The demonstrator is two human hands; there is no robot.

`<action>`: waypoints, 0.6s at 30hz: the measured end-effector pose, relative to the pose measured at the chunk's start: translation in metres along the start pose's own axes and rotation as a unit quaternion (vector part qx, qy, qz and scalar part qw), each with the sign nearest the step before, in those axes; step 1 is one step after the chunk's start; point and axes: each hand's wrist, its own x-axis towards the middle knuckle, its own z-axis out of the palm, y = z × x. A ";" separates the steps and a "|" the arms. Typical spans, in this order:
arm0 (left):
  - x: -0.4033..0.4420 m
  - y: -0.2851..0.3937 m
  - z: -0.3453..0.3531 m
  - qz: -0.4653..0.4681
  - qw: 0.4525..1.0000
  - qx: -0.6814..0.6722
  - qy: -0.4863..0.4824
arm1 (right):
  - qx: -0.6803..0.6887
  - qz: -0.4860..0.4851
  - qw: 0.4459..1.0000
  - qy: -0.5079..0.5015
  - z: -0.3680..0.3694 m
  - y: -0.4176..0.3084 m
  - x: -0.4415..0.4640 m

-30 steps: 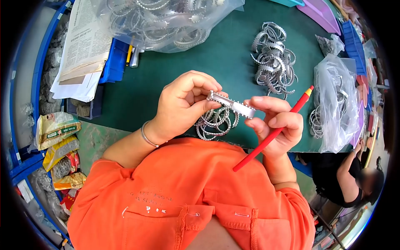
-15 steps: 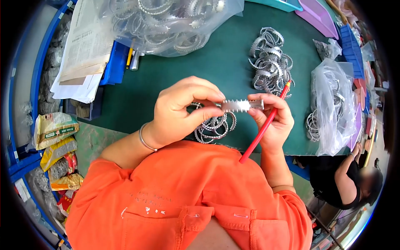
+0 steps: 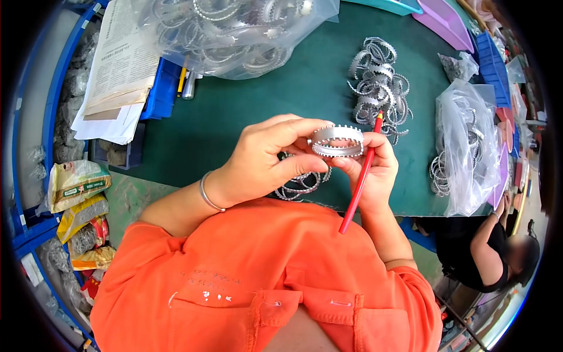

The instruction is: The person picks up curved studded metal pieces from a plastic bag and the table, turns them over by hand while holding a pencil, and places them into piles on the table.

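My left hand (image 3: 264, 149) pinches the left side of a silver toothed metal ring (image 3: 338, 134) between thumb and fingers. My right hand (image 3: 376, 170) grips the same ring at its right side, so both hands hold it above the table. The ring is tilted, its opening partly facing me. A red pencil (image 3: 358, 190) also rests in my right hand, its yellowish end pointing away from me. Several similar rings (image 3: 299, 186) lie below my left hand, partly hidden by it. Farther off, a heap of curved toothed metal pieces (image 3: 381, 88) lies on the green table (image 3: 234, 100).
A large clear bag of rings (image 3: 234, 41) stands at the back left, another bag (image 3: 469, 146) at the right. Papers (image 3: 120, 64) and a blue tray (image 3: 161, 91) flank the left. A pink bin (image 3: 446, 23) is at the back right. A person in black (image 3: 475, 252) sits at right.
The ring has turned from nearly edge-on to showing its opening. Both hands have shifted slightly, the right one leftward with the red pencil, which now stands more upright.
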 end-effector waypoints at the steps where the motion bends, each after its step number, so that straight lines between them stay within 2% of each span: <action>1: -0.001 -0.003 0.001 0.000 1.000 0.001 0.000 | 0.001 0.000 1.000 0.000 0.001 0.001 -0.001; 3: -0.002 -0.009 0.001 0.025 0.997 0.060 0.048 | 0.013 0.034 0.999 0.016 0.002 0.001 -0.003; 5: -0.001 -0.009 0.005 0.036 0.996 0.032 0.075 | 0.025 0.030 0.999 0.008 0.005 -0.002 0.000; 7: -0.003 -0.012 0.005 0.041 0.993 0.009 0.108 | -0.045 0.026 0.998 -0.031 0.000 -0.002 0.003; 8: -0.003 -0.011 0.003 0.039 0.993 0.009 0.108 | -0.037 0.022 0.999 -0.023 0.001 -0.001 0.003; 10: -0.002 -0.010 -0.003 0.070 0.986 0.126 0.086 | -0.050 0.002 0.999 -0.022 -0.004 -0.003 0.005; 14: -0.004 -0.015 -0.004 0.069 0.983 0.156 0.065 | -0.080 -0.015 0.996 -0.033 -0.009 -0.008 0.006; 16: -0.005 -0.019 0.000 0.002 0.996 -0.016 0.087 | -0.113 -0.024 0.992 -0.041 -0.007 -0.010 0.007; 17: -0.003 -0.016 0.000 0.001 0.996 -0.016 0.087 | -0.113 -0.045 0.991 -0.047 -0.004 -0.013 0.008; 18: 0.000 -0.011 -0.001 -0.087 0.987 -0.110 0.077 | -0.113 -0.067 0.990 -0.053 -0.001 -0.015 0.008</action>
